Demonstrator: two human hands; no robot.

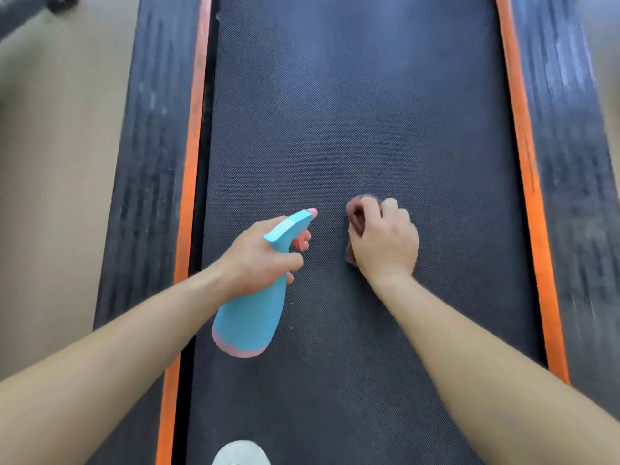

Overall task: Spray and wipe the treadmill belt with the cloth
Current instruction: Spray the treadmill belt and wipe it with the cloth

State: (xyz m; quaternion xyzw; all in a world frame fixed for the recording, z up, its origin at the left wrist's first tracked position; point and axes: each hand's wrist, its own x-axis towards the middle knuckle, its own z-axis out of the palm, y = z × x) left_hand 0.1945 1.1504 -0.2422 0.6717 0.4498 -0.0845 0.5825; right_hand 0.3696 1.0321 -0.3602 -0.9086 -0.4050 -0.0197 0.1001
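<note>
**Bottle in the left hand, cloth under the right, mid-belt**

Faint dark marks run along the orange strip (526,182) at the right of the frame; they may be lettering, but they are too blurred to read.

The dark, finely textured treadmill belt (352,112) fills the middle of the frame from top to bottom; a crumpled reddish-brown cloth (357,216) lies on it just right of centre, mostly covered by the right hand (385,243); that hand is palm down on the belt, its fingers curled over the bunched cloth and clutching it, the forearm reaching in from the lower right.

Just left of it, apart from the cloth, the left hand (258,260) grasps the neck of a turquoise plastic spray bottle with pink base and nozzle (248,317); a finger lies by the pink trigger; the bottle is tilted, nozzle towards the upper right, base towards the lower left, near the belt's left edge.

A pale round object (241,454) shows at the bottom edge; beige floor (50,162) lies at the left.
</note>
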